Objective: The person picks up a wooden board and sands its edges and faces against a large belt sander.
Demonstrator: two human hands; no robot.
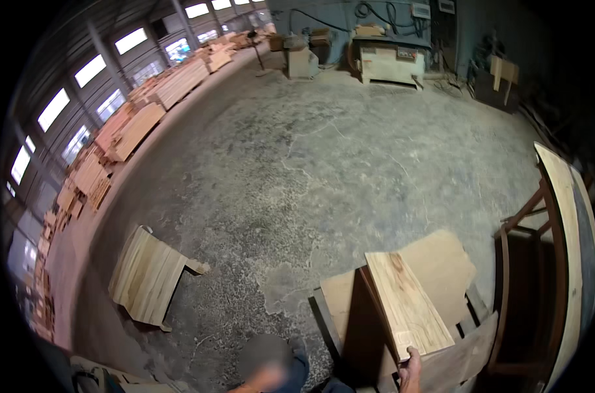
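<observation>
My right hand is closed on the near end of a pale wooden board with brown grain streaks, its thumb on the top face. The board lies lengthwise away from me, above a tan sheet on a low wooden pallet. Along the board's left side runs a dark brown edge. At the lower middle, my left hand shows near my dark-clothed leg. A round blur covers much of it, so its fingers and anything in them are hidden.
Left on the concrete floor sits a stack of wooden panels. To the right, a long board lies on a dark brown frame. A pale machine stands at the far wall, with timber stacks along the left.
</observation>
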